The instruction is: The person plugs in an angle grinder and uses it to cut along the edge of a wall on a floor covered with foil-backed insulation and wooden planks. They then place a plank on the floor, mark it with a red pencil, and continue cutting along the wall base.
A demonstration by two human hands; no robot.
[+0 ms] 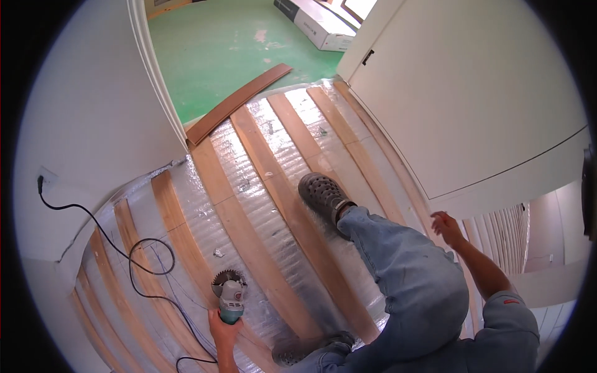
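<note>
My left hand (224,331) grips an angle grinder (232,296) by its green and grey body. A toothed circular saw blade (228,278) is fitted at its far end, just above the floor strips. Off to the right, by the lower edge of a white cabinet or door panel (491,105), my right hand (446,227) hangs with its fingers apart and nothing visible in it. One grey clog (323,191) of mine stands on the wooden strips (273,180); the other clog (298,352) shows at the lower edge.
Silvery foil underlay (249,146) lies between the strips. A loose brown plank (239,102) crosses the doorway, with green floor (205,59) and a long white box (320,25) beyond. A black cord (134,273) loops from the wall socket (48,177) across the floor at left.
</note>
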